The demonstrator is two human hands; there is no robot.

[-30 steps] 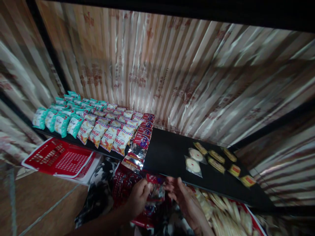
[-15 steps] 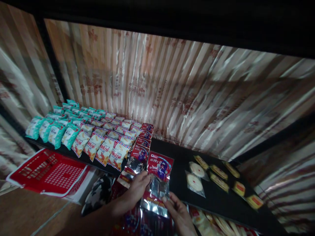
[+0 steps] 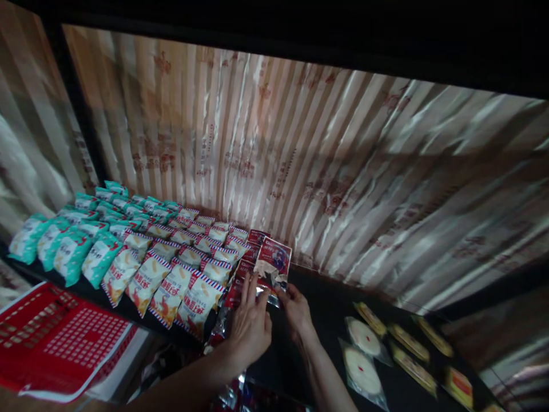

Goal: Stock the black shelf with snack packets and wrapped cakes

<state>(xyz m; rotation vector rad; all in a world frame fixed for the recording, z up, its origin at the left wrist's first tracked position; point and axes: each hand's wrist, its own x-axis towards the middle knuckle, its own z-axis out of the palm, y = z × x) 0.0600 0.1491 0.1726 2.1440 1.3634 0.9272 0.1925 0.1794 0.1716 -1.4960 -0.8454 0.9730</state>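
A red and silver snack packet [image 3: 274,258] leans at the back of the black shelf [image 3: 278,343], just right of a row of similar red packets [image 3: 240,280]. My right hand [image 3: 295,309] pinches its lower right corner between thumb and fingers. My left hand [image 3: 251,326] lies with fingers stretched forward over the red row and the held packet's lower left edge; what the fingertips touch is partly hidden. Left of the row stand white chip bags [image 3: 167,292] with striped tops, then teal bags [image 3: 72,254].
On the right of the shelf lie round pale wafers [image 3: 362,369] in clear wrap and several yellow packets [image 3: 409,343]. A red basket [image 3: 77,337] sits low at the left. More shiny packets [image 3: 253,400] show below the shelf edge. Striped sheeting [image 3: 278,143] hangs behind.
Both hands have moved forward over the shelf, taking the red packet to the back beside the row. The left fingers have straightened from their grip. The view has shifted slightly right.
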